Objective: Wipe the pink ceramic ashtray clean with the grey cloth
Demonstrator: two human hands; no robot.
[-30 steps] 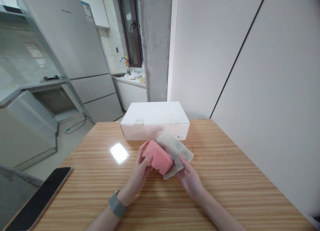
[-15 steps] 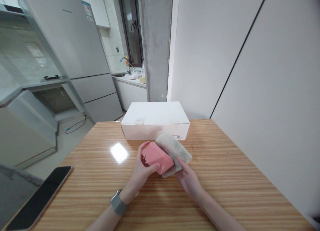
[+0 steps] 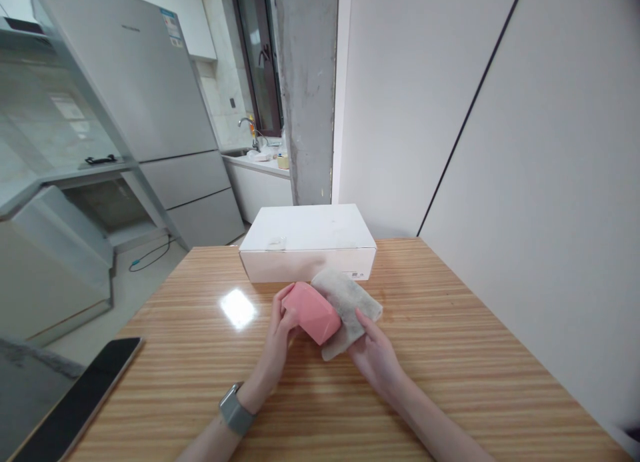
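A dark tablet or phone [image 3: 83,399] lies along the left edge of the wood-grain table [image 3: 460,369], toward the near left corner; its lower end runs out of view. A grey-banded watch [image 3: 237,410] sits on the left wrist. Midway between the table's left and right edges, the left hand [image 3: 277,339] is curled round a pink block [image 3: 313,313], thumb on the side facing the camera and fingertips over its upper left edge. The block is tilted, its lower right end overlapping a folded grey cloth [image 3: 353,302]; whether the two touch there is hard to tell. The right hand [image 3: 374,359] pinches the cloth at its lower right side, thumb on top, the other fingers mostly hidden beneath.

Just beyond, a closed white box [image 3: 307,265] rests at the table's far edge, between the two far corners.

Past the far left corner, a thin cord [image 3: 155,252] lies on the floor beside a tall grey fridge [image 3: 135,82]. Farther back stand a bare concrete pillar [image 3: 310,95], a curved tap [image 3: 257,141] over a sink [image 3: 237,153], and a dark-framed window [image 3: 257,62].
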